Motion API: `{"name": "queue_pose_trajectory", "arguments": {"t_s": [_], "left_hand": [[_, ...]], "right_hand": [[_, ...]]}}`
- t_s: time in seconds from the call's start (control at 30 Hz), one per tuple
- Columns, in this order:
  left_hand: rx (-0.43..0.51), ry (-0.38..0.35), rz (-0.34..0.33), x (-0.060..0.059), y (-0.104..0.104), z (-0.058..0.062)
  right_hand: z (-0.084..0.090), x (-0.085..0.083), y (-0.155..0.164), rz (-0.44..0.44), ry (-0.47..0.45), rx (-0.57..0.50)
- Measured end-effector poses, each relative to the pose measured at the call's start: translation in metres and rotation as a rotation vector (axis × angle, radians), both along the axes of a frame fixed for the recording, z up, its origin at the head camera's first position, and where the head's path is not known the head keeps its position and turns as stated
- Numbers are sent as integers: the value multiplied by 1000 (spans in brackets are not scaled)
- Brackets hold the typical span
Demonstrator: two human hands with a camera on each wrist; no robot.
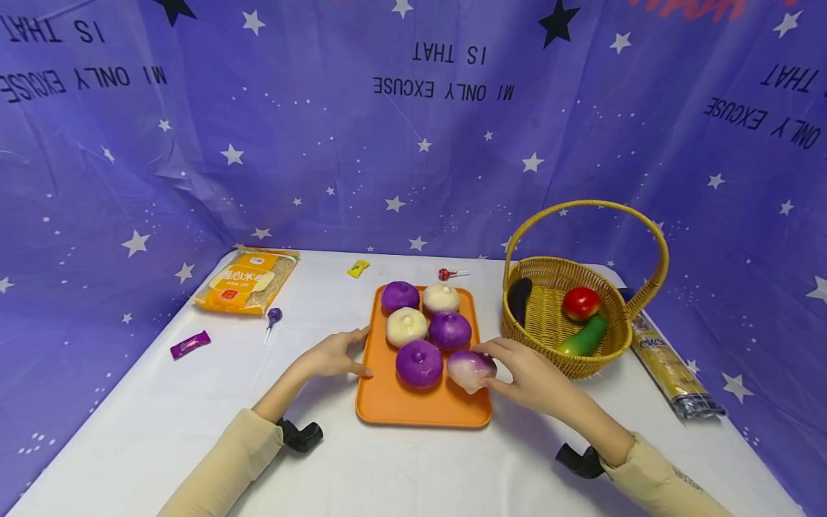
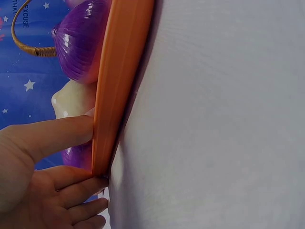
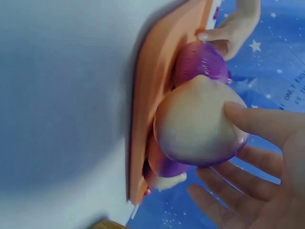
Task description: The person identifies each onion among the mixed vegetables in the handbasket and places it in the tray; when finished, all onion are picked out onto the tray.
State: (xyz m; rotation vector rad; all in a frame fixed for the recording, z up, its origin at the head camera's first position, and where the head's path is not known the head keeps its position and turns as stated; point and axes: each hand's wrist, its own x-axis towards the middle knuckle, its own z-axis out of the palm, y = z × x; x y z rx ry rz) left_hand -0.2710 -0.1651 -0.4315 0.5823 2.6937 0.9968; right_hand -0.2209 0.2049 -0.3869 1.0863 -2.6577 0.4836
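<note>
On an orange tray [image 1: 423, 413] sit several toy onions, among them a glossy purple onion [image 1: 419, 364] and a cream-white onion [image 1: 407, 327]. My right hand [image 1: 533, 377] pinches a white-and-purple turnip [image 1: 470, 370] at the tray's right side. In the right wrist view, the thumb [image 3: 257, 119] presses one face of the turnip [image 3: 200, 124], with fingers behind it. My left hand [image 1: 332, 357] touches the tray's left edge. Up close in the left wrist view, its thumb [image 2: 62, 136] lies against the tray rim [image 2: 119, 81], the other fingers extended near the corner.
A wicker basket [image 1: 549, 348] holding an eggplant [image 1: 520, 300], a tomato [image 1: 581, 304] and a green vegetable [image 1: 584, 337] stands right. A pasta packet [image 1: 672, 366] lies beyond. Leftward are a grain bag [image 1: 245, 282], lollipop [image 1: 274, 317] and purple candy [image 1: 190, 345]; yellow candy [image 1: 358, 268] and red lollipop [image 1: 446, 274] lie behind.
</note>
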Motion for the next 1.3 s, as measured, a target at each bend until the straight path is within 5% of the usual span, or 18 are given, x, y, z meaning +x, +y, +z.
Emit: {"name": "queue_pose_trajectory", "arguments": {"t_s": [0.23, 0.6, 1.07, 1.3], "left_hand": [[-7, 6, 0, -1, 1, -2], [-10, -6, 13, -2, 3, 0], [-16, -12, 14, -3, 5, -4], [-41, -11, -7, -5, -2, 8]], "right_hand": [[-12, -6, -12, -67, 71, 39], [-9, -4, -6, -5, -44, 42], [-13, -6, -6, 10, -35, 44], [-11, -4, -4, -21, -16, -25]]}}
